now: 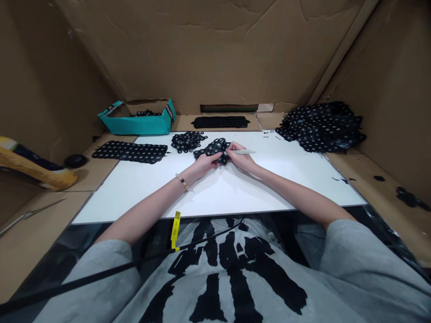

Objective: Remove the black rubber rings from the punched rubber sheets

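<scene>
Over the middle of a white board (215, 193), my left hand (206, 163) is closed on a black sheet with rows of round holes (215, 146), which is bunched up. My right hand (240, 157) pinches a slim whitish pen-like tool (245, 152) whose tip end points into the sheet. The exact tip is hidden by my fingers. Just left of the sheet lies a pile of small black rings (187, 141). Farther left, a flat black perforated sheet (131, 151) rests across the board's edge.
A teal box (138, 124) with black pieces stands at back left. Stacked perforated sheets (319, 125) lie at right. A black strip (220, 122) sits behind the board. At left are a yellow tube-shaped container (50, 175), a round black lid (76, 160) and metal tweezers-like tool (32, 213).
</scene>
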Demonstrator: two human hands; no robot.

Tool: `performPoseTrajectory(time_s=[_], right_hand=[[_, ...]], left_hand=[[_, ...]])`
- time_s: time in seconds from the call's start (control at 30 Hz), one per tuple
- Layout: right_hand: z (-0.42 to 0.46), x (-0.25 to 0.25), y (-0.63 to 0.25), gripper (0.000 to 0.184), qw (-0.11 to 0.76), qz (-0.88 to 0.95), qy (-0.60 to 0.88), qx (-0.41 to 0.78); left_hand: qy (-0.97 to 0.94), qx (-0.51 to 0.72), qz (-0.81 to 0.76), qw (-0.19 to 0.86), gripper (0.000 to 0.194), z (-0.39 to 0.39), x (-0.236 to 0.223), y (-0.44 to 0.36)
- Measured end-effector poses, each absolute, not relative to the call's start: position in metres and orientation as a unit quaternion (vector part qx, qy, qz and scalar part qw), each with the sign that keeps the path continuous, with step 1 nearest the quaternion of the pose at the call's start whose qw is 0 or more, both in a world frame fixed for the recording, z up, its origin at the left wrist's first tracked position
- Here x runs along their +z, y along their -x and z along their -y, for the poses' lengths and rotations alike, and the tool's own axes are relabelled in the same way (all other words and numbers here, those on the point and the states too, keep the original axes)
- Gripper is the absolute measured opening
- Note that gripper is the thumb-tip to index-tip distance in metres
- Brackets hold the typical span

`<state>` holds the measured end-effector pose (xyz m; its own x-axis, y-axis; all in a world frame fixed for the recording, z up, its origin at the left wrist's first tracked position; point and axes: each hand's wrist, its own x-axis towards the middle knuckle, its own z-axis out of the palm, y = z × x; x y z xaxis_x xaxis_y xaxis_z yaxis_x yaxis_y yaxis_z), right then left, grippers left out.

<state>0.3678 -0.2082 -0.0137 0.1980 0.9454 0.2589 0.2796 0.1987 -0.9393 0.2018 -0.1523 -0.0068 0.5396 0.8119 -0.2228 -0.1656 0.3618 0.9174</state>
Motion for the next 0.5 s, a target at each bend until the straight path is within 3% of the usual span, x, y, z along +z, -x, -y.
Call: performPoseTrajectory(time_s=[0.2,0.5], right_hand=[[0.207,-0.003,-0.373,0.026,0.594,0.417,0.460,0.512],[0.205,0.000,-0.376,0.024,0.587,0.461,0.478,0.463]], left_hand=[[-0.440,0.348,-0.333,0.758,0.020,0.151,-0.005,-0.201],[-0.583,0.249,-0.362,0.684,0.032,0.134,-0.012,-0.191]])
